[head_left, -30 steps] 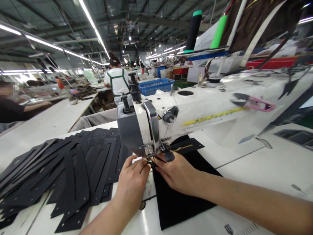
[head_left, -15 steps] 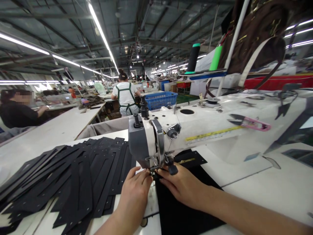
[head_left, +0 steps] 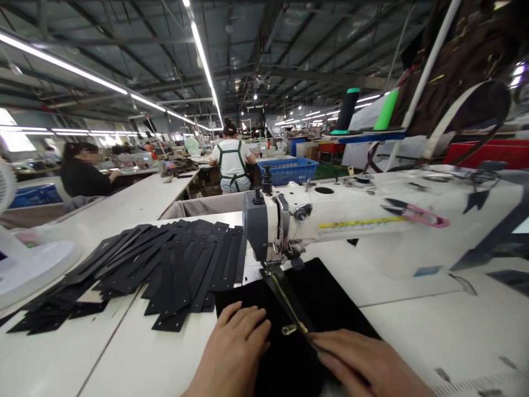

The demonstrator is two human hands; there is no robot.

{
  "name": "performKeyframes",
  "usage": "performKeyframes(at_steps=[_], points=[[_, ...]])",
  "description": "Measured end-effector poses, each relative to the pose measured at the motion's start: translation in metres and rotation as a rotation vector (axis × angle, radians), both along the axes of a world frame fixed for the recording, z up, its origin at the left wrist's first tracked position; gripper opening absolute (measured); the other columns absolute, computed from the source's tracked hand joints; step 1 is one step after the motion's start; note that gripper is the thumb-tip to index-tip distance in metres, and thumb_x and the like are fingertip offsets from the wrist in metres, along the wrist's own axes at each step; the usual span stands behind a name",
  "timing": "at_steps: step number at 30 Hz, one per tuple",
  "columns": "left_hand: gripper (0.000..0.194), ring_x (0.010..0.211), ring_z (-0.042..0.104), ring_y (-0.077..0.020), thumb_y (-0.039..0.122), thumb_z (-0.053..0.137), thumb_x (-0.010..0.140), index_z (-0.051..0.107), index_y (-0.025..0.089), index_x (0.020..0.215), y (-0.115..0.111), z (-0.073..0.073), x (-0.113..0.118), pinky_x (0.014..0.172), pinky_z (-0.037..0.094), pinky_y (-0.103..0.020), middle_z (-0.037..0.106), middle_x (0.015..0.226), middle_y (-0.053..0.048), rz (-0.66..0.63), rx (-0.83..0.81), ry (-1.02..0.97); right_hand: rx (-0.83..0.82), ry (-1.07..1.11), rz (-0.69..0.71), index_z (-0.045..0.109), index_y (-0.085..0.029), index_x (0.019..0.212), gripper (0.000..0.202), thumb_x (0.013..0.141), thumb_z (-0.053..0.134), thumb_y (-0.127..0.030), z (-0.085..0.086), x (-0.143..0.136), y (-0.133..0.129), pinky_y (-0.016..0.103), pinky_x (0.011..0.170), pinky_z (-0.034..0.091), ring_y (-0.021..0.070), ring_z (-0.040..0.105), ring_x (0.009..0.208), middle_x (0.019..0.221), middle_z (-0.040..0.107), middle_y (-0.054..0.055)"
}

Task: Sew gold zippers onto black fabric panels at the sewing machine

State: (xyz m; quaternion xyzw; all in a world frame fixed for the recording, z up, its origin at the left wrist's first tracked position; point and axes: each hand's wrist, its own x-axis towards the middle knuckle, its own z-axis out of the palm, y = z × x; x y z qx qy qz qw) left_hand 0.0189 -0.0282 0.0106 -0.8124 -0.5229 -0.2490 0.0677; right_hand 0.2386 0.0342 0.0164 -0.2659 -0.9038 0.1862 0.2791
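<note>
A black fabric piece [head_left: 326,292] lies under the needle area of a white sewing machine [head_left: 347,215]. Across it runs a dark strip with a gold zipper [head_left: 285,295], its upper end beneath the presser foot, with a metal puller [head_left: 289,329] near the lower end. My left hand [head_left: 242,344] rests flat on the fabric left of the zipper, fingers spread a little. My right hand [head_left: 355,355] pinches the lower end of the zipper strip between thumb and fingers.
Many-layered black cut pieces [head_left: 173,264] cover the table on the left, beside a white fan base [head_left: 41,264]. Pink-handled snips [head_left: 425,215] lie on the machine. Thread cones stand behind; two people work farther off, near a blue basket [head_left: 289,170].
Both hands have moved from the needle toward the near edge. The fabric has been turned, and the zipper now runs from the presser foot to my right hand. The view has shifted left.
</note>
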Motion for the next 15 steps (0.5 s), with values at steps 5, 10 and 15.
performKeyframes(at_steps=[5,10,15], points=[[0.025,0.077,0.063,-0.0158,0.007,0.046,0.079,0.063,0.022,0.089,0.009,0.016,0.016,0.067,0.051,-0.027,0.068,0.083,-0.001,-0.008,-0.131,-0.313,-0.61,0.094,-0.13,0.062,-0.017,0.07,0.033,0.083,0.043,-0.041,0.047,-0.008,0.028,0.023,0.056,0.046,0.0161,0.057,0.061,0.064,0.061,0.001],[0.019,0.084,0.06,-0.0177,0.011,0.057,0.078,0.062,0.02,0.093,0.032,0.028,0.02,0.074,0.046,-0.033,0.067,0.09,-0.003,-0.044,0.051,-0.379,-0.494,0.062,-0.104,0.062,-0.019,0.068,0.029,0.08,0.047,-0.04,0.061,-0.007,0.039,0.023,0.057,0.043,0.0159,0.055,0.06,0.062,0.059,0.0],[0.019,0.079,0.058,-0.0164,0.013,0.072,0.067,0.061,0.021,0.081,0.051,0.032,0.024,0.071,0.042,-0.031,0.065,0.082,0.001,-0.111,0.045,-0.319,-0.246,-0.071,-0.023,0.061,-0.021,0.068,0.028,0.087,0.042,-0.03,0.072,-0.011,0.039,0.024,0.054,0.04,0.0134,0.053,0.055,0.059,0.058,-0.002]])
